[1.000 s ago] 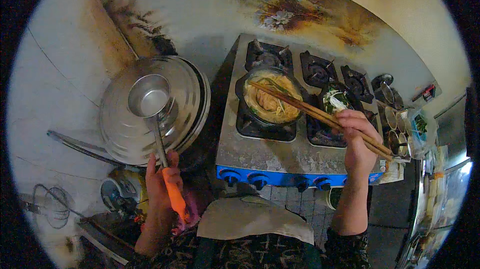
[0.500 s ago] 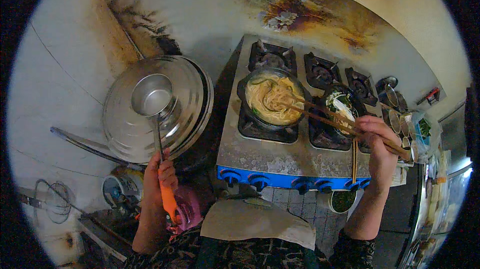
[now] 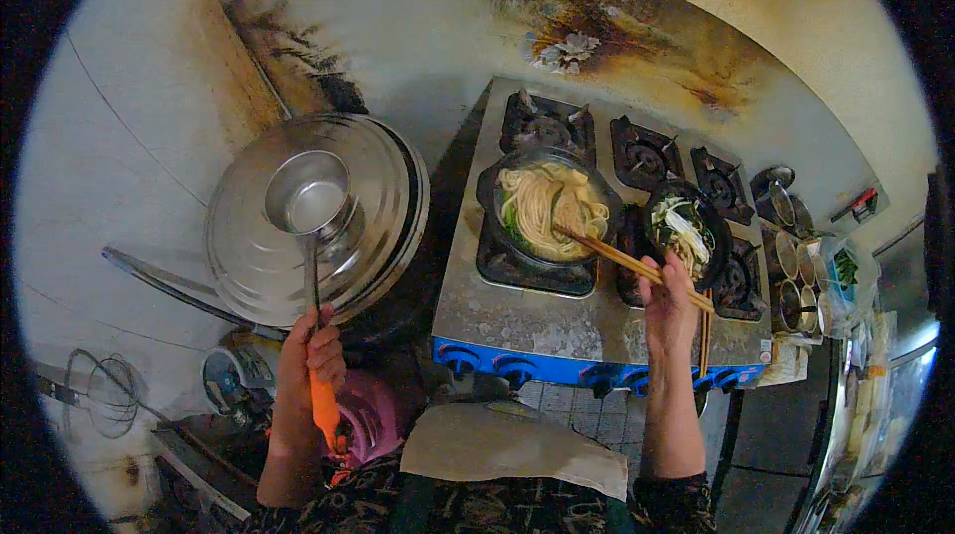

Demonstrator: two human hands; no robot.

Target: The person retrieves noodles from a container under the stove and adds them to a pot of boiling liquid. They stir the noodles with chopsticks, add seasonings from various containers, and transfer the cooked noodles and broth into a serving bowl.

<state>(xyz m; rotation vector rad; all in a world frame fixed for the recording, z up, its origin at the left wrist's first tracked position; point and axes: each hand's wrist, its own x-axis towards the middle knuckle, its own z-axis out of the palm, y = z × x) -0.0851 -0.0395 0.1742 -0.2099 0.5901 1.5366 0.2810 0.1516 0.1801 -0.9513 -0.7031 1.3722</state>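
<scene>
My left hand point(image 3: 310, 355) is closed round the orange-handled metal ladle point(image 3: 308, 194), whose round bowl is held over a large lidded pot point(image 3: 239, 266). In my right hand point(image 3: 669, 300) is a pair of long wooden chopsticks point(image 3: 619, 256), their tips down in the noodles point(image 3: 532, 201). The noodles sit in pale broth with some greens, in a black pot point(image 3: 487, 191) on the front left burner. Just past my right hand, a second black pot point(image 3: 718, 236) holds greens and white strips. Another pair of chopsticks point(image 3: 705, 343) stands by that pot, pointing toward the stove's front.
The steel stove point(image 3: 557, 325) has a blue front panel with several knobs, and bare burners point(image 3: 647, 151) line its back. Metal containers point(image 3: 786, 256) and a plastic bag of greens point(image 3: 846, 270) stand at the right. A pink plastic thing point(image 3: 373, 415) is below the large pot.
My right hand has moved left and closer to the noodle pot, and the chopsticks' tips have gone deeper into the noodles. My left hand still holds the ladle in nearly the same place.
</scene>
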